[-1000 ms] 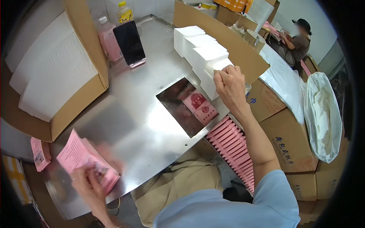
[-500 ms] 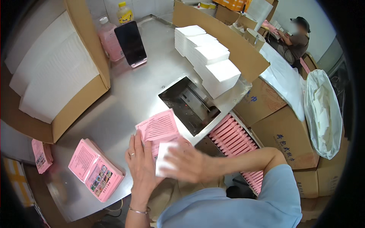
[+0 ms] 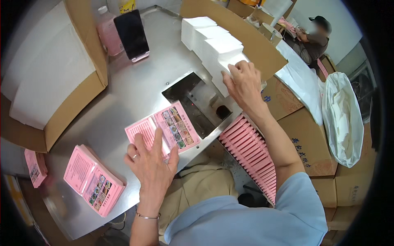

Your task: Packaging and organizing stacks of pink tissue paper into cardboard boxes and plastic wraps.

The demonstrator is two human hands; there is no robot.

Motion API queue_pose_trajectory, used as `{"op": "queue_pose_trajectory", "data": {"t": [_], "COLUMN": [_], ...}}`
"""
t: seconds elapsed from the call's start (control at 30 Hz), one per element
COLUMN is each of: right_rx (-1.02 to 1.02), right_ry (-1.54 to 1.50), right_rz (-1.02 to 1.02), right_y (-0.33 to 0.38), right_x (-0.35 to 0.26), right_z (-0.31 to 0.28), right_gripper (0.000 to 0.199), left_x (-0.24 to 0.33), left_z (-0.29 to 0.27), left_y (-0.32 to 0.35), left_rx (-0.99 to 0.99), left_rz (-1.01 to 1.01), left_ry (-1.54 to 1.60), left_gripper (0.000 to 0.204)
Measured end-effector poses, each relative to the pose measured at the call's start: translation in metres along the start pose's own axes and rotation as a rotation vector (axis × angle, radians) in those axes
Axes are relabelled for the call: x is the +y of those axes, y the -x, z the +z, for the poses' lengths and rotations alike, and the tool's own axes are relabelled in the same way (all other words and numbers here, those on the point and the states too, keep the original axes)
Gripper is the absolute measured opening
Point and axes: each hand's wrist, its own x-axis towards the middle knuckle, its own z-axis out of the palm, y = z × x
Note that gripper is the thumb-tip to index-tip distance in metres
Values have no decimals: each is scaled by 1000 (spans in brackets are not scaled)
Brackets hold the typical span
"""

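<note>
Pink packet (image 3: 174, 130) under flat left hand (image 3: 152, 164) on steel table (image 3: 123, 94); right hand (image 3: 244, 84) pinches white stack (image 3: 221, 53).

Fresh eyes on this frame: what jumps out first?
The pink printed wrapper lying flat mid-table under the left hand, right beside a dark rectangular recess sunk into the steel table. Next, the right hand reaching onto the stacks of white tissue at the far side. A stack of pink wrappers sits at the near-left edge, and a row of pink packs stands below the table's right edge.
</note>
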Motion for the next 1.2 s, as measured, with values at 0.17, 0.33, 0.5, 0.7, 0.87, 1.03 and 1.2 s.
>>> {"op": "queue_pose_trajectory", "data": {"t": [0.17, 0.33, 0.5, 0.7, 0.87, 1.03, 1.2], "right_rx": [-41, -27, -10, 10, -103, -216, -619], "right_ry": [-213, -326, -349, -553, -679, -497, -601], "right_rz": [150, 181, 124, -233, -568, -286, 5], "right_y": [-2, 3, 14, 38, 96, 43, 42], "right_x": [9, 7, 14, -60, -139, -141, -64], "right_z": [-1, -7, -7, -26, -36, 56, 56], "right_gripper": [20, 21, 21, 47, 40, 30, 14], "left_x": [-6, -5, -8, -6, -16, 9, -27], "left_z": [-14, -5, 2, -2, -23, -19, -55], "left_y": [-3, 4, 5, 14, 6, -1, 31], "left_rx": [15, -15, 49, -99, -65, -107, -159], "left_rz": [158, 130, 164, 287, 149, 85, 20], "left_ry": [-118, -10, 55, 249, 266, 241, 544], "left_gripper": [60, 61, 57, 62, 87, 74, 46]}}
